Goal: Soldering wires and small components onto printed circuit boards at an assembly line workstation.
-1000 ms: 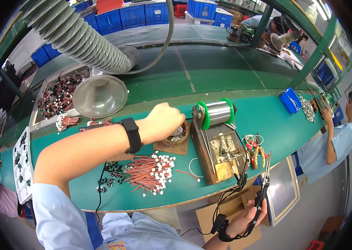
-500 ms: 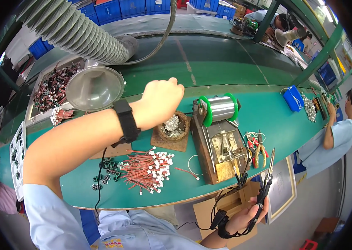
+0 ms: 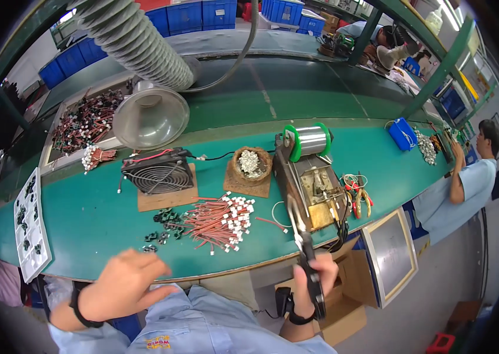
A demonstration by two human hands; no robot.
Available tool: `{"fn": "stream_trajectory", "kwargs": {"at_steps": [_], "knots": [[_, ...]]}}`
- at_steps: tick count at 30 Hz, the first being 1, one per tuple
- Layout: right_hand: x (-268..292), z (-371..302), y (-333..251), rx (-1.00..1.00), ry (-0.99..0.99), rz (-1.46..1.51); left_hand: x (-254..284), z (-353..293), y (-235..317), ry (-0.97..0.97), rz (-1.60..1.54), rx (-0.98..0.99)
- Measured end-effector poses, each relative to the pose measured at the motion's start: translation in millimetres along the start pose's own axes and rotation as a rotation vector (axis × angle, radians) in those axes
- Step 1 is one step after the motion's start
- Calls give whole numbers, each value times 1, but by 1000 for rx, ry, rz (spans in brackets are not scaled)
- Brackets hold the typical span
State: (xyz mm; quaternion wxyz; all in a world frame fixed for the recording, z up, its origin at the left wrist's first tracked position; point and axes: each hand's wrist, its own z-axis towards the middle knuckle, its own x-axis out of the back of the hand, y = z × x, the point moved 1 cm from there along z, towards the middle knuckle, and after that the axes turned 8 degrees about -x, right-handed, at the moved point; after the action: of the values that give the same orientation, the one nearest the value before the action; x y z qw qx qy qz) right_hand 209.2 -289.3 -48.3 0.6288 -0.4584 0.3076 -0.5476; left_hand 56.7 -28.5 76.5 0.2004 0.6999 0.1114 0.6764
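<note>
Our left hand [image 3: 124,284] had moved from the bowl [image 3: 237,172] to the near edge of the bench [image 3: 93,242], its fingers loose and seemingly empty; our right hand [image 3: 303,290] gripped the soldering iron [image 3: 308,252]. Many connector wires [image 3: 217,223] lay, apparently unsoldered, beside black components [image 3: 168,218].

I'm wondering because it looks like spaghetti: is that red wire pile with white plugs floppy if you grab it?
The thin red wires would probably bend, but look too short to droop much. Some would likely slip out, since no tie shows around the pile. The white plugs might snag, crowded together.
</note>
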Motion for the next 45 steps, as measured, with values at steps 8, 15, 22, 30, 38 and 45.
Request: {"fn": "stream_trajectory", "kwargs": {"at_steps": [8,15,22,30,38,45], "knots": [[-76,39,10,-51,-109,-238,-75,-104,-18,211,-346,275],[-97,31,7,-69,-63,-271,-80,-131,-33,415,-463,359],[-97,5,10,-75,-17,-176,-88,-114,-36,405,-458,302],[-102,-8,3,-51,-87,-187,-86,-54,-35,417,-292,211],[-111,12,10,334,-319,-317,-75,17,-69,549,16,352],[-107,5,-4,303,-261,-269,-80,25,-88,500,-9,311]]}}
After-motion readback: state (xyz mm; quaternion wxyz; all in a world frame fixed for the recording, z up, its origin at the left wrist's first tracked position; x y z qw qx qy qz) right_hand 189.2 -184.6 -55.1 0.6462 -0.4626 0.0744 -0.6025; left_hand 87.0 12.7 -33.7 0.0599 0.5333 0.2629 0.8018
